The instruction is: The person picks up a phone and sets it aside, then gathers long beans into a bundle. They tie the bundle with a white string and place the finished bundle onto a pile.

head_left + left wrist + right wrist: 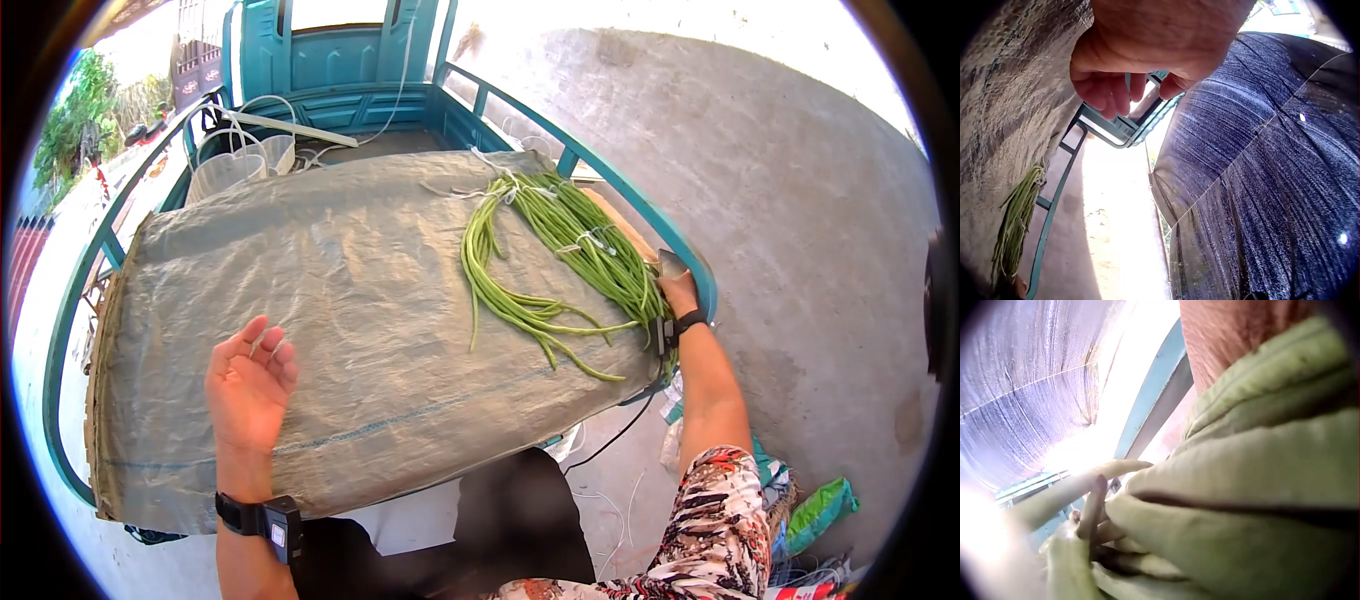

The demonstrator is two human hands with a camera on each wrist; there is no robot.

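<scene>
A bundle of long green beans (590, 235), tied with white string (585, 240), lies on the right side of a grey woven sheet (330, 270). Beside it, a looser bunch of long beans (500, 285) curves toward the front. My right hand (680, 292) is at the near end of the tied bundle, by a small grey flat piece (672, 263); its fingers are mostly hidden, and I cannot tell what it holds. In the right wrist view, beans (1241, 469) fill the foreground. My left hand (252, 375) hovers palm up over the sheet, fingers loosely bent.
The sheet covers the bed of a teal cart, with a rail (630, 200) along the right. Clear plastic baskets (228, 172) stand at the back left. A black cable (615, 437) hangs at the front edge. A green bag (820, 512) lies on the ground at right.
</scene>
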